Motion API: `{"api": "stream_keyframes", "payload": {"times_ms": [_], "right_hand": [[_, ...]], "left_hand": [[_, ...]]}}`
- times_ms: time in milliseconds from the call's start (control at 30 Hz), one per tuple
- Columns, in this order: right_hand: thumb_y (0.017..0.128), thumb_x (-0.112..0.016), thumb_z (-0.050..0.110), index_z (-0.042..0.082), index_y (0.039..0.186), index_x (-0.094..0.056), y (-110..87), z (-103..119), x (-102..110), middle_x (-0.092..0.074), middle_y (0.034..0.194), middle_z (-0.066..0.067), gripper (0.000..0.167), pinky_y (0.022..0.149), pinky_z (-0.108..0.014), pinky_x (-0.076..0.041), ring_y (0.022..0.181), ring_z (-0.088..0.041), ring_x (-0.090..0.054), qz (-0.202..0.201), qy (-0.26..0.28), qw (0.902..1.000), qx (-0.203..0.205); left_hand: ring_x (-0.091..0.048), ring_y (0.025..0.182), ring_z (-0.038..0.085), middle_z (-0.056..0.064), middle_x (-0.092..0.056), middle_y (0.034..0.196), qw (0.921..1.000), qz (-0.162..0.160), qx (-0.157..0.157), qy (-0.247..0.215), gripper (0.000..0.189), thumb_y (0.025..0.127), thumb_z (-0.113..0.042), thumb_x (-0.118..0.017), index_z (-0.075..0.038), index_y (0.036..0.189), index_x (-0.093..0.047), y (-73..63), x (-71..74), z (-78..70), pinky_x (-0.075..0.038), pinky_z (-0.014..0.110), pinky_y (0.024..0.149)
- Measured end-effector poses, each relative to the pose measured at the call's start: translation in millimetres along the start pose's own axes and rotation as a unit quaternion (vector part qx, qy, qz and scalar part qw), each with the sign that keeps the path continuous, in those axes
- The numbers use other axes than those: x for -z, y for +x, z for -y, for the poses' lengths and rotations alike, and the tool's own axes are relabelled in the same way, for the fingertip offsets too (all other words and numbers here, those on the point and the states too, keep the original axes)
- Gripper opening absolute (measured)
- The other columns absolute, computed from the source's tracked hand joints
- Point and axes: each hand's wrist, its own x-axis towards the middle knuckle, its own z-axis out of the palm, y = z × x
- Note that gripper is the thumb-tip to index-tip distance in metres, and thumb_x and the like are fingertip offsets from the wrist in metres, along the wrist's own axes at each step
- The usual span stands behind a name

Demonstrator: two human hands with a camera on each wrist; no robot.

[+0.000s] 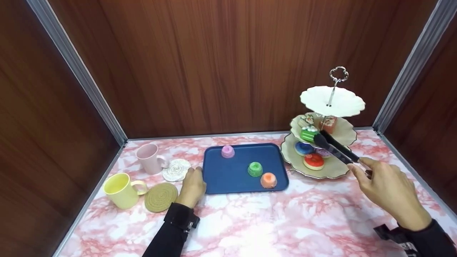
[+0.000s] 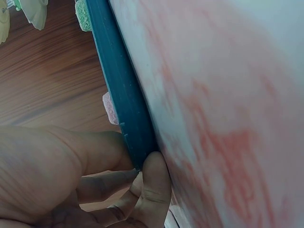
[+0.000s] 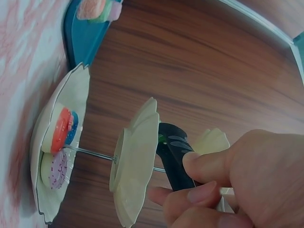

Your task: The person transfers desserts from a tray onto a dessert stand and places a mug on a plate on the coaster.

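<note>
My left hand pinches the left edge of a blue tray, thumb and fingers around its rim in the left wrist view. On the tray sit a pink, a green and an orange pudding-shaped toy sweet. My right hand grips black tongs, whose tips are at a green cake slice on the middle tier of a cake stand. In the right wrist view, the tong heads hide most of that slice.
More cake pieces, including a red-brown one, share the middle tier. Blue, purple and red doughnuts lie on the bottom plate. At left stand a pink mug and a yellow mug, near a white coaster and an olive coaster.
</note>
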Motion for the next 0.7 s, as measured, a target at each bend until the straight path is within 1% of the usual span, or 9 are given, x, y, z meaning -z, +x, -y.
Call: {"api": "stream_keyframes", "payload": {"times_ms": [100, 200, 400, 467, 567, 700], "right_hand": [[0.085, -0.05, 0.059, 0.027, 0.116, -0.062, -0.3, -0.6, 0.7, -0.04, 0.047, 0.0, 0.047, 0.035, -0.034, -0.021, 0.047, -0.02, -0.04, -0.004, -0.004, 1.0, -0.006], [0.085, -0.05, 0.058, 0.024, 0.118, -0.062, -0.5, -1.6, 2.2, -0.041, 0.047, 0.0, 0.049, 0.035, -0.034, -0.021, 0.048, -0.02, -0.041, -0.005, -0.005, 0.9999, -0.008], [0.085, -0.052, 0.057, 0.016, 0.119, -0.062, 0.1, -4.3, 4.9, -0.047, 0.05, -0.001, 0.055, 0.036, -0.033, -0.023, 0.049, -0.02, -0.044, -0.011, -0.011, 0.9998, -0.009], [0.085, -0.051, 0.057, 0.016, 0.118, -0.063, 0.1, -4.6, 5.1, -0.047, 0.05, -0.001, 0.054, 0.036, -0.033, -0.023, 0.048, -0.02, -0.044, -0.013, -0.014, 0.9997, -0.012], [0.085, -0.05, 0.058, 0.018, 0.113, -0.063, -0.2, -4.7, 5.4, -0.047, 0.051, -0.001, 0.05, 0.036, -0.033, -0.023, 0.046, -0.02, -0.043, -0.018, -0.021, 0.9995, -0.015], [0.087, -0.051, 0.054, 0.016, 0.106, -0.062, -1.1, -6.8, 5.9, -0.049, 0.052, -0.001, 0.044, 0.036, -0.033, -0.022, 0.045, -0.019, -0.042, -0.026, -0.029, 0.9991, -0.019]], "left_hand": [[-0.057, 0.098, 0.035, 0.02, -0.054, 0.103, 1.0, -0.007, -0.007, -0.001, 0.041, 0.075, -0.002, -0.063, 0.001, 0.116, -0.057, -0.5, -0.4, 0.3, -0.049, 0.045, 0.088], [-0.057, 0.098, 0.035, 0.019, -0.054, 0.102, 0.9999, -0.012, -0.008, 0.0, 0.041, 0.075, -0.002, -0.063, 0.001, 0.116, -0.057, -0.8, -0.3, 0.0, -0.049, 0.045, 0.088], [-0.057, 0.098, 0.035, 0.019, -0.053, 0.103, 1.0, -0.005, -0.004, 0.003, 0.041, 0.076, -0.002, -0.062, 0.0, 0.116, -0.057, -0.7, 0.3, -0.2, -0.049, 0.045, 0.088], [-0.057, 0.098, 0.035, 0.019, -0.053, 0.104, 1.0, -0.003, 0.0, 0.002, 0.041, 0.076, -0.002, -0.062, -0.001, 0.117, -0.057, -1.1, 0.4, -0.5, -0.049, 0.045, 0.088], [-0.058, 0.098, 0.035, 0.019, -0.053, 0.104, 1.0, -0.003, -0.002, 0.0, 0.042, 0.076, -0.001, -0.061, 0.0, 0.118, -0.056, -1.4, 0.0, -0.2, -0.05, 0.045, 0.088], [-0.058, 0.098, 0.035, 0.02, -0.053, 0.105, 1.0, -0.005, -0.002, -0.002, 0.043, 0.076, -0.001, -0.061, 0.0, 0.119, -0.056, -1.4, -0.2, -0.3, -0.05, 0.045, 0.088]]}}
